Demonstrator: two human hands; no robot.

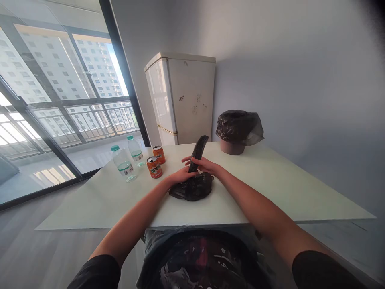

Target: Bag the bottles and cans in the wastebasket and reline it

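A black plastic bag [194, 189] rests on the pale table [240, 192] in front of me, its neck gathered into a tall twist that points up. My left hand [184, 175] is closed round the base of the neck, just above the bag's bulging body. Higher up, my right hand [202, 163] grips the twisted part, with some fingers showing past its left side. What the bag contains is hidden.
Left of the bag stand two orange cans [154, 167] and two clear bottles [124, 164] with green caps. A bin [233, 147] lined with a black bag is at the back right. Beyond the table stands a white fridge [191, 96]; glass doors are on the left.
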